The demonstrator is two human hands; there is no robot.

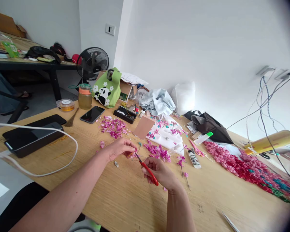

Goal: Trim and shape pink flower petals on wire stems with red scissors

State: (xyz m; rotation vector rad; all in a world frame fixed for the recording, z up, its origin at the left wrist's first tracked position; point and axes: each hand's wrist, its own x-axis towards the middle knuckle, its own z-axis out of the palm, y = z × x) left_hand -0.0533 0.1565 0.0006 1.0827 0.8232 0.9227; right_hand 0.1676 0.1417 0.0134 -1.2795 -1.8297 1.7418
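My right hand [160, 172] holds red-handled scissors [149, 173], with their dark blades pointing up and left toward my other hand. My left hand [119, 149] is pinched just past the blade tips, on what looks like a thin golden strand [130, 154], mostly hidden by the fingers. Pink-purple petals [157, 152] lie loose beyond my hands, and a larger heap of petals [113, 126] sits farther back. A small grey piece [116, 164] rests below my left hand. Finished-looking pink flowers on stems [181, 161] lie to the right.
A white cable [76, 148] loops at left near a black box [33, 140] and a phone [92, 114]. Behind stand a drink jar [85, 98] and a green panda bag [107, 88]. Rightward are a glue bottle [194, 159], pink scissors [196, 148], flower bundles [244, 167] and tweezers [229, 221].
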